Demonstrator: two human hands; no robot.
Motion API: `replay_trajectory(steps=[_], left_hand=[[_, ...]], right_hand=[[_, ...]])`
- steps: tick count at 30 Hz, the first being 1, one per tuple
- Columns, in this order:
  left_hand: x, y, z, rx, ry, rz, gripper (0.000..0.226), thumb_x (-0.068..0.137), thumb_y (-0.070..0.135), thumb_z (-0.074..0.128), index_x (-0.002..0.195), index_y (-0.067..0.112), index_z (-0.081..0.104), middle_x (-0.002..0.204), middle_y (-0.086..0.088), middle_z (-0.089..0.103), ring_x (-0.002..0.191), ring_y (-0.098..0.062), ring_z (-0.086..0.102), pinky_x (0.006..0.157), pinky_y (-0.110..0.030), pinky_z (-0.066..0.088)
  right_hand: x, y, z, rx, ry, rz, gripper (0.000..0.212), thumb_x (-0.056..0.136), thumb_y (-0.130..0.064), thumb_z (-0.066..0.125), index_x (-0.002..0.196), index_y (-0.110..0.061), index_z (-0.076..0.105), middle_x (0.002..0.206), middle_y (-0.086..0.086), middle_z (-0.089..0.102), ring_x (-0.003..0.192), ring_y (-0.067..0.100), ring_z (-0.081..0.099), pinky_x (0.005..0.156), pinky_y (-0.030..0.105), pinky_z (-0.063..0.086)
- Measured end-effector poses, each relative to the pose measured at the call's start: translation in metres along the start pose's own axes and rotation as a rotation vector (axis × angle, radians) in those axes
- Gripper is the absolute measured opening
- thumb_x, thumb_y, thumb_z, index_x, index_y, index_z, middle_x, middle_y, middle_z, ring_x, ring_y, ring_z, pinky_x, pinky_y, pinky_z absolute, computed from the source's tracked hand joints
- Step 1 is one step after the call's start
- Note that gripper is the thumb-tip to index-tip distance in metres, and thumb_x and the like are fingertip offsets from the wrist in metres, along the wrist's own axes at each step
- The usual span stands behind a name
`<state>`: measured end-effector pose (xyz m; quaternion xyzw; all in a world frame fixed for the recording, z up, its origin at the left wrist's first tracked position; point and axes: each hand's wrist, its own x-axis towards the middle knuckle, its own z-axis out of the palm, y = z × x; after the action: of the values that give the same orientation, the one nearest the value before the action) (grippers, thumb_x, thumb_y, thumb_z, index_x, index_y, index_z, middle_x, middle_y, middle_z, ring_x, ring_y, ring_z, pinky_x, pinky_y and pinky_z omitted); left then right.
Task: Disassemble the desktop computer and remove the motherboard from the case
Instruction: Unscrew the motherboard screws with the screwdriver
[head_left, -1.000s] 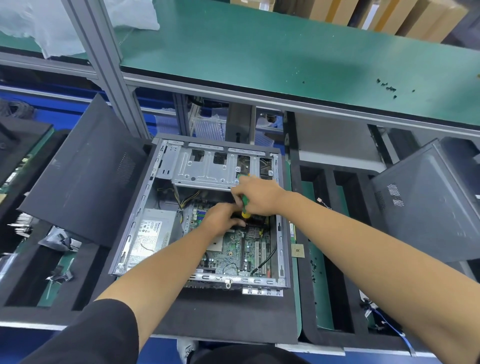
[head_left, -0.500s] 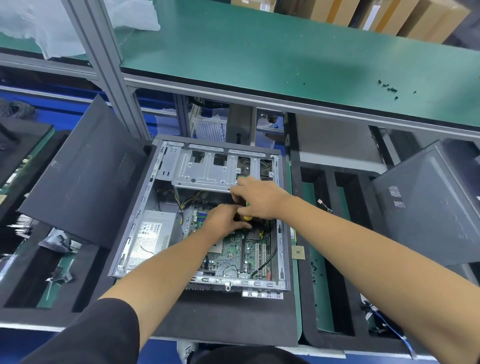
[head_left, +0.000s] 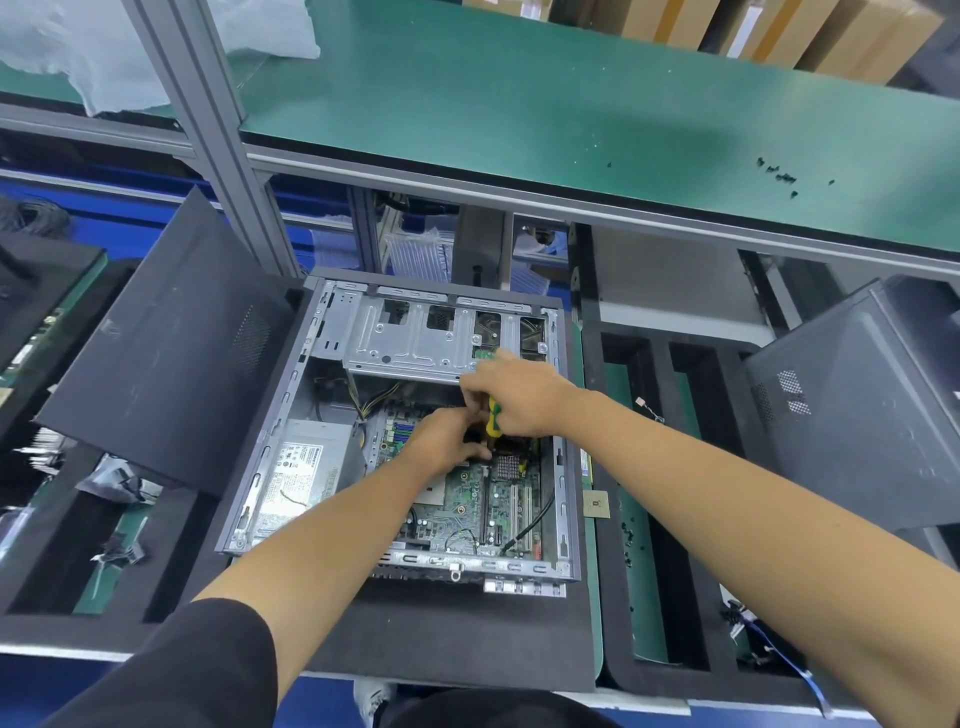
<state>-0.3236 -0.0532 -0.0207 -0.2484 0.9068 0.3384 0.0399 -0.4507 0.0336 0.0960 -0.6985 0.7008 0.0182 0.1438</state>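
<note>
My right hand (head_left: 519, 397) is closed round the screwdriver (head_left: 493, 415), tip hidden behind my left hand (head_left: 449, 441), whose curled fingers may hold something; I cannot tell. The motherboard (head_left: 467, 499) sits in the case (head_left: 270, 457). A slip could gouge it or drop a screw underneath.

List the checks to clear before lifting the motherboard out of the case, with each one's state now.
1. Case lid off, interior exposed: ok.
2. Right hand grips the green and yellow screwdriver: ok.
3. Left hand is off the motherboard: not ok.
4. All board screws out: cannot tell.
5. Black cable clear of the board: not ok, it lies across it.
6. Power supply wires unplugged: cannot tell.
</note>
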Motion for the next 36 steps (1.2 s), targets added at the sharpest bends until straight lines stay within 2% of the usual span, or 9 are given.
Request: replay_trajectory(steps=[5, 7, 10, 14, 19, 21, 24, 31, 36], left_hand=[[-0.001, -0.001, 0.002, 0.071, -0.066, 0.062, 0.043, 0.083, 0.043, 0.08, 0.12, 0.027, 0.068, 0.138, -0.009, 0.055, 0.131, -0.037, 0.044, 0.1, -0.05, 0.048], [0.0, -0.001, 0.003, 0.127, -0.076, 0.079, 0.041, 0.087, 0.041, 0.076, 0.122, 0.023, 0.066, 0.14, -0.008, 0.051, 0.134, -0.036, 0.039, 0.102, -0.051, 0.047], [0.001, 0.0, 0.004, 0.245, -0.089, 0.126, 0.043, 0.091, 0.038, 0.072, 0.126, 0.015, 0.062, 0.142, -0.008, 0.049, 0.137, -0.034, 0.037, 0.104, -0.047, 0.047], [0.003, 0.005, 0.004, 0.374, -0.119, 0.18, 0.045, 0.091, 0.037, 0.071, 0.126, 0.011, 0.06, 0.136, -0.013, 0.054, 0.128, -0.032, 0.044, 0.096, -0.039, 0.047], [0.005, 0.015, 0.002, 0.49, -0.144, 0.212, 0.031, 0.094, 0.031, 0.066, 0.113, 0.007, 0.063, 0.121, -0.017, 0.06, 0.112, -0.031, 0.055, 0.073, -0.036, 0.044], [0.005, 0.017, 0.002, 0.513, -0.142, 0.218, 0.03, 0.094, 0.028, 0.066, 0.113, 0.006, 0.062, 0.118, -0.017, 0.061, 0.106, -0.032, 0.057, 0.068, -0.034, 0.041], [0.005, 0.019, 0.002, 0.54, -0.142, 0.226, 0.032, 0.093, 0.027, 0.066, 0.116, 0.006, 0.062, 0.119, -0.016, 0.061, 0.106, -0.031, 0.057, 0.073, -0.034, 0.044], [0.008, 0.022, 0.003, 0.601, -0.191, 0.229, 0.046, 0.092, 0.025, 0.065, 0.131, 0.002, 0.053, 0.127, -0.018, 0.054, 0.119, -0.035, 0.049, 0.09, -0.042, 0.048], [0.009, 0.021, 0.004, 0.61, -0.202, 0.238, 0.053, 0.094, 0.026, 0.065, 0.137, 0.001, 0.048, 0.132, -0.018, 0.05, 0.125, -0.036, 0.046, 0.092, -0.046, 0.051]], right_hand=[[-0.001, 0.004, 0.001, 0.038, -0.047, -0.061, 0.039, 0.075, -0.006, 0.064, 0.096, -0.033, 0.045, 0.101, -0.004, 0.039, 0.095, 0.018, 0.038, 0.054, 0.027, 0.026], [-0.002, 0.005, 0.0, -0.067, -0.035, -0.099, 0.025, 0.084, -0.02, 0.064, 0.104, -0.027, 0.05, 0.104, -0.002, 0.044, 0.098, 0.02, 0.043, 0.06, 0.03, 0.035], [-0.003, 0.007, -0.001, -0.26, -0.02, -0.11, 0.028, 0.095, -0.036, 0.052, 0.119, -0.02, 0.05, 0.107, 0.002, 0.052, 0.09, 0.026, 0.056, 0.066, 0.04, 0.048], [-0.005, 0.009, -0.003, -0.086, -0.048, -0.078, 0.02, 0.091, -0.023, 0.058, 0.11, -0.023, 0.052, 0.101, -0.003, 0.046, 0.085, 0.024, 0.054, 0.058, 0.033, 0.032], [-0.007, 0.012, -0.002, 0.066, -0.062, -0.06, 0.036, 0.072, -0.004, 0.065, 0.1, -0.026, 0.057, 0.099, -0.006, 0.055, 0.09, 0.019, 0.044, 0.06, 0.014, 0.018], [-0.006, 0.013, 0.0, 0.069, -0.066, -0.054, 0.039, 0.071, -0.003, 0.065, 0.1, -0.027, 0.056, 0.1, -0.006, 0.052, 0.091, 0.019, 0.043, 0.059, 0.017, 0.021], [-0.007, 0.014, 0.001, 0.083, -0.07, -0.052, 0.042, 0.07, -0.002, 0.064, 0.099, -0.03, 0.05, 0.099, -0.008, 0.046, 0.093, 0.017, 0.038, 0.054, 0.028, 0.029], [-0.012, 0.015, -0.001, -0.124, -0.058, -0.078, 0.04, 0.072, -0.017, 0.064, 0.107, -0.028, 0.047, 0.094, -0.01, 0.038, 0.086, 0.013, 0.034, 0.051, 0.028, 0.02], [-0.013, 0.01, 0.0, -0.017, -0.081, -0.025, 0.027, 0.082, -0.024, 0.06, 0.1, -0.033, 0.042, 0.097, -0.009, 0.042, 0.081, 0.024, 0.054, 0.052, 0.031, 0.023]])
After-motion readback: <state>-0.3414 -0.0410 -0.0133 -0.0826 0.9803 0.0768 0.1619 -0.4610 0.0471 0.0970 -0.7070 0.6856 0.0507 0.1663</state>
